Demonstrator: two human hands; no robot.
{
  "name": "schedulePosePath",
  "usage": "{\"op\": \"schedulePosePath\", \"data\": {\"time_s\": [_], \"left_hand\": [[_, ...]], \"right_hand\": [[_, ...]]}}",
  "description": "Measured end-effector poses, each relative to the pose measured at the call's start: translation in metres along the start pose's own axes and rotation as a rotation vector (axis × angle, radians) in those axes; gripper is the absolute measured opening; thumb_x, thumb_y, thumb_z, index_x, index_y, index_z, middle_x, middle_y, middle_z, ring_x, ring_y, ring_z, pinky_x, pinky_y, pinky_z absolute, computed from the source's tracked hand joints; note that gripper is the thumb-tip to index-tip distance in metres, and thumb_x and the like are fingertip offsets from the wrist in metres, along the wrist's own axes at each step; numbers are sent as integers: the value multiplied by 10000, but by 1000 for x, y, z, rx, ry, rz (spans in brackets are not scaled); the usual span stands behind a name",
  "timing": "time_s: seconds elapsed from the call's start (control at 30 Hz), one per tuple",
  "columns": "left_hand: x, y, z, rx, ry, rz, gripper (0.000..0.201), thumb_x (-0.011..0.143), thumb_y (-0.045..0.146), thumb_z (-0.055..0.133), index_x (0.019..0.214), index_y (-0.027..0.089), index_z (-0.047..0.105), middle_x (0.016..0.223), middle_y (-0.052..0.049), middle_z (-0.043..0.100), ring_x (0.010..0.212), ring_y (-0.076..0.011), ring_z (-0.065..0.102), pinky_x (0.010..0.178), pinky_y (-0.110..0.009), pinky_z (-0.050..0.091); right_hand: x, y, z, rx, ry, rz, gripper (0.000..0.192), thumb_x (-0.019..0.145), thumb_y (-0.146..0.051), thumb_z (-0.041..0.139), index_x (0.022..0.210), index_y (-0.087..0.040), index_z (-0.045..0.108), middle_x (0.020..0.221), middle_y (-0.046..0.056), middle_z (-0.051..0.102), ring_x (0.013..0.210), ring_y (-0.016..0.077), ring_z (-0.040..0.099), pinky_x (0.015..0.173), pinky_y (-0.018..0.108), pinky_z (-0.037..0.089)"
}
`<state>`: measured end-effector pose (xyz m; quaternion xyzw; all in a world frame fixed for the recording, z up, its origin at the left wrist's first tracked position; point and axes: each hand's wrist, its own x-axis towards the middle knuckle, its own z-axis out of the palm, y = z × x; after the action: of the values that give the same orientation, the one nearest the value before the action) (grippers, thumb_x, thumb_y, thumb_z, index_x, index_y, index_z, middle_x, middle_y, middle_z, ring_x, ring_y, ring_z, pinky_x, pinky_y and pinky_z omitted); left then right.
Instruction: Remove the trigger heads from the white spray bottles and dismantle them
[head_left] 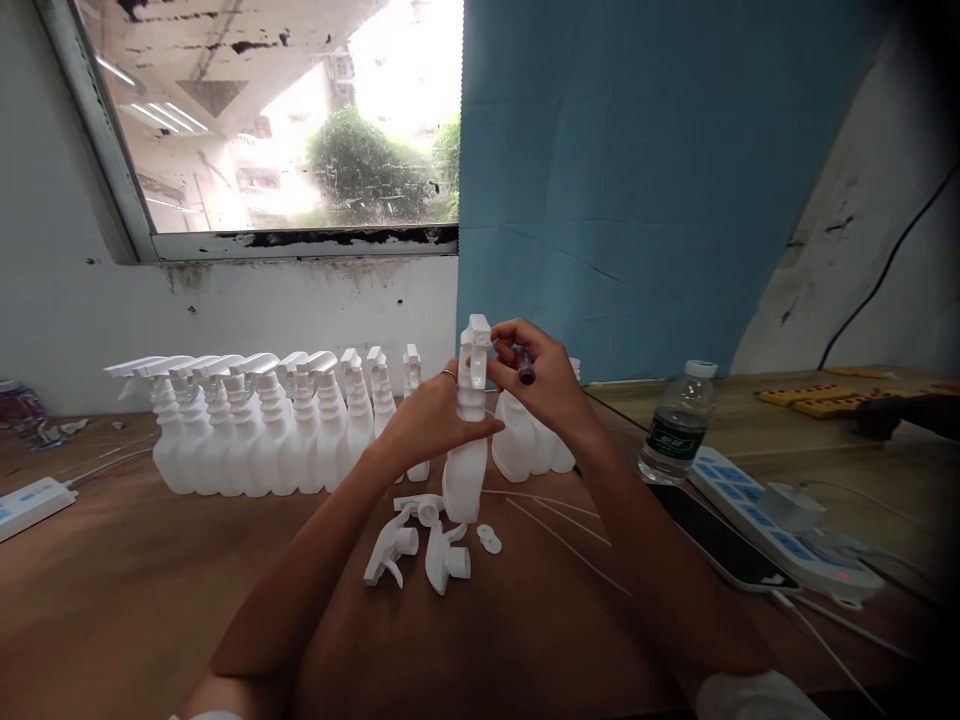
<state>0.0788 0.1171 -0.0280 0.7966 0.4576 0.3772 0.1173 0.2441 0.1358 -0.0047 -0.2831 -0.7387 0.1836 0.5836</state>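
Observation:
A white spray bottle (465, 475) stands upright in front of me, its trigger head (477, 345) fitted on top. Around its neck, my left hand (427, 412) is closed. My right hand (536, 375) is closed on a dark reddish cylinder (525, 366), perhaps a tool handle; its far end is hidden. The right fingertips are at the side of the trigger head, and I cannot tell whether they touch it. Loose trigger heads (448, 562) lie on the table before the bottle, beside small white discs (489, 540) and thin white tubes (566, 545).
A row of white bottles with trigger heads (244, 430) stands at the left. Behind my right hand are more white bottles (517, 440). To the right are a water bottle (677, 425), a phone (724, 537) and a power strip (780, 525) with cables. Another strip (34, 507) lies far left.

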Motion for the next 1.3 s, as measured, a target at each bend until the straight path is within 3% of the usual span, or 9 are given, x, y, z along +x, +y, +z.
{"op": "schedulePosePath", "data": {"time_s": [0.3, 0.47, 0.57, 0.73, 0.93, 1.03, 1.13, 1.2, 1.3], "left_hand": [[3, -6, 7, -4, 39, 140, 417, 704, 357, 735, 1041, 190, 556, 1105, -57, 590, 906, -219, 603, 724, -326, 480], [3, -6, -1, -60, -61, 185, 295, 718, 297, 716, 937, 182, 556, 989, -40, 620, 843, -192, 608, 717, -307, 479], [3, -5, -1, -79, -27, 141, 333, 706, 340, 738, 929, 175, 552, 949, -38, 626, 796, -183, 600, 676, -299, 474], [4, -5, 2, -87, 10, 140, 349, 695, 372, 755, 921, 180, 570, 972, -33, 612, 794, -177, 590, 648, -295, 472], [6, -10, 3, -104, 33, 137, 397, 694, 383, 766, 962, 172, 561, 989, -49, 609, 805, -183, 590, 651, -300, 481], [7, -12, 4, -106, 10, 130, 419, 703, 392, 756, 1003, 185, 551, 972, -42, 615, 791, -187, 594, 653, -313, 484], [7, -10, 4, -119, -3, 100, 484, 676, 403, 780, 1024, 181, 528, 915, -35, 627, 750, -188, 598, 634, -318, 483], [6, -8, 4, -218, -4, 92, 582, 669, 381, 794, 1119, 185, 479, 957, -41, 640, 799, -192, 622, 684, -321, 510], [6, -6, 3, -393, -52, 135, 661, 712, 348, 771, 1248, 211, 408, 1118, -60, 631, 1005, -204, 622, 876, -338, 512]], "right_hand": [[-2, 7, 13, -125, 141, 13, 415, 576, -380, 819, 662, -180, 466, 619, -43, 445, 553, 87, 366, 499, 232, 310], [0, 3, 2, 7, -110, -79, 394, 655, -414, 782, 655, -172, 472, 614, -37, 416, 555, 88, 355, 497, 231, 290], [2, 1, -2, 52, -159, -81, 376, 672, -445, 776, 707, -166, 525, 680, -14, 473, 613, 107, 414, 544, 240, 337], [3, 7, 4, 52, -82, -48, 482, 550, -421, 863, 816, -191, 533, 674, -35, 450, 609, 106, 402, 553, 238, 344], [2, 12, 5, 90, -141, -84, 367, 656, -381, 811, 857, -190, 571, 741, -14, 495, 653, 114, 442, 589, 244, 360], [3, 12, 7, 39, -70, -38, 447, 577, -376, 852, 870, -194, 566, 710, -30, 481, 624, 111, 433, 564, 242, 353], [4, 12, 8, 37, -4, -104, 365, 618, -392, 826, 798, -190, 582, 769, -4, 532, 680, 129, 473, 596, 253, 381], [4, 12, 7, 92, -7, -139, 307, 669, -406, 793, 771, -192, 598, 840, 23, 568, 756, 155, 513, 648, 271, 415], [2, 9, 1, 198, -44, -65, 344, 686, -500, 756, 810, -207, 626, 857, 51, 597, 826, 209, 560, 677, 317, 459]]}}
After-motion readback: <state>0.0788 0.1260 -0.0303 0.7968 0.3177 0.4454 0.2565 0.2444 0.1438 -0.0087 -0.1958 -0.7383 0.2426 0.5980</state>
